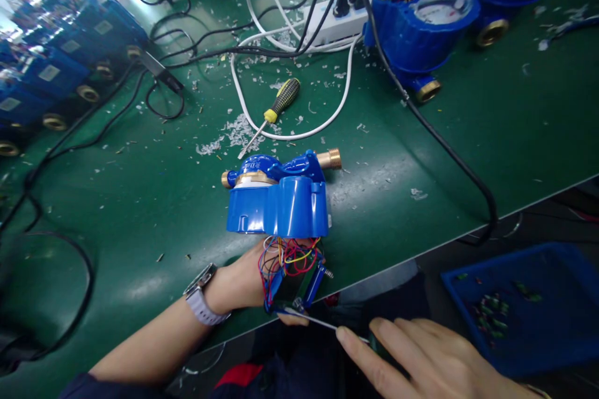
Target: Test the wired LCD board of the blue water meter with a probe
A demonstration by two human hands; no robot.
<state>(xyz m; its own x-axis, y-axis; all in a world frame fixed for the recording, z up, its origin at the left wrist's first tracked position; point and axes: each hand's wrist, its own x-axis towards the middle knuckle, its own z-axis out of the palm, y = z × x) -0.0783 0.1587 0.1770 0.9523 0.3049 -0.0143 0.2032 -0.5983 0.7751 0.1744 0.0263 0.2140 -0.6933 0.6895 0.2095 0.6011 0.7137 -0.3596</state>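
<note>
A blue water meter (276, 206) with brass threaded ends lies on its side at the table's front. Red, black and yellow wires (294, 252) run from its open housing to a small circuit board (296, 283) with a blue cylindrical part. My left hand (248, 277), partly hidden behind the wires, is closed around the board, its fingertips showing below. My right hand (421, 349) grips a thin-shafted screwdriver (322, 323), its handle mostly hidden by the fingers. The shaft's tip meets the board's lower edge by my left fingertips.
A yellow-black screwdriver (283, 98) lies beyond the meter, among plastic scraps (238, 133). A white power strip (334, 25) and black cables (430, 131) cross the green table (163, 206). More meters (421, 25) stand right and left. Below right sits a blue tray (552, 324).
</note>
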